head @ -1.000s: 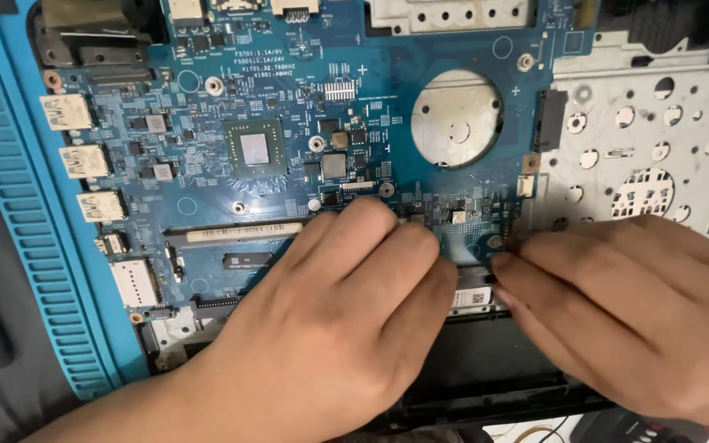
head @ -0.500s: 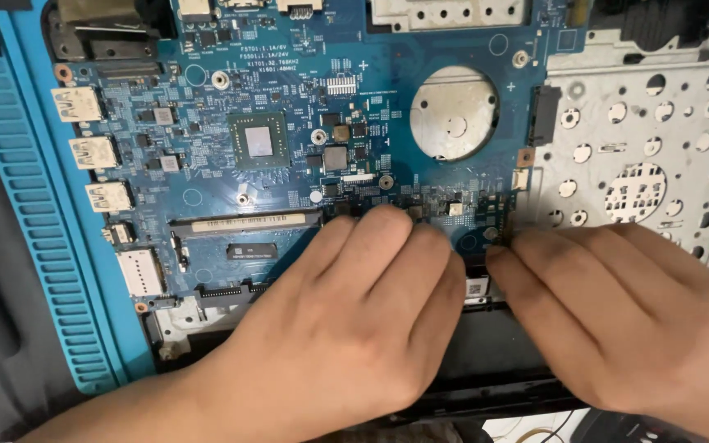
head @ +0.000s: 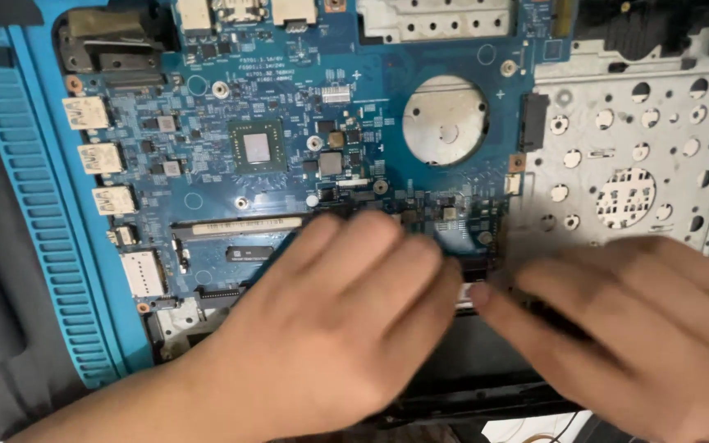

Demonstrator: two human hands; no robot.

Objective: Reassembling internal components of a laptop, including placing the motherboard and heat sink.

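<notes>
Two hands: both lay low over the near edge of the blue circuit board, fingertips meeting around a small pale connector tab at about 6 o'clock of the board.
Left hand: came in from 7 o'clock, palm down, fingers held close together and flat; whether they pinched anything could not be told, since the hand covered its own tips.
Right hand: came in from 4 o'clock, blurred, fingers narrow and stretched toward the tab, one fingertip just beside it; a real grip could not be made out.
Connector tab: judged light, thin and fragile; best taken by its side edges, with a straight pull and no twisting.
Circuit board: judged stiff but brittle, crowded with small parts; safest touched on bare patches or the rim, away from the square chip.
Near edge: a dark plastic case lip ran just under both hands, leaving little room toward 6 o'clock.
Left side: a ribbed blue mat lay beyond a row of silver ports at 9 o'clock.
Right side: a perforated grey metal plate sat at 3 o'clock, touching the board.
Far side: a round silver disc stood toward 12 o'clock, well apart from the hands, with open board between.
</notes>
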